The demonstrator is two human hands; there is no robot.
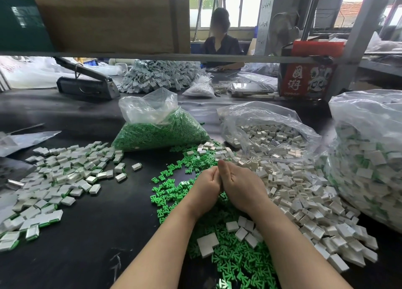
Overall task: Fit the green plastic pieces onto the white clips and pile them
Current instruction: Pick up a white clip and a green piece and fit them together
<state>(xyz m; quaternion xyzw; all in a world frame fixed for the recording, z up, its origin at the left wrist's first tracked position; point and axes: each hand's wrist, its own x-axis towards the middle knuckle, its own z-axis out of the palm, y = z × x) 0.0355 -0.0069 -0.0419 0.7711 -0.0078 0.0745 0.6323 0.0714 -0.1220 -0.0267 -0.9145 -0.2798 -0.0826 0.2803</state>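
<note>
Green plastic pieces are scattered loose on the black table right in front of you, running from under your forearms up toward the bags, and the white clips spill out in a heap just to their right. Your left hand and right hand are pressed together over that green scatter, backs toward the camera, fingers curled in and down. Honestly can't tell what you've got in there, if anything: the fingertips and whatever's between them are totally hidden, only the right thumb pokes up where the hands meet.

Over on your left there's the pile of finished pieces, white with green edges peeking out. Behind the loose stuff sits a clear bag of green pieces, and beside it on the right an open bag of white clips. A big bag of assembled ones is cut off at the right edge. Across the table a person sits, partly blocked by the shelf rail.
</note>
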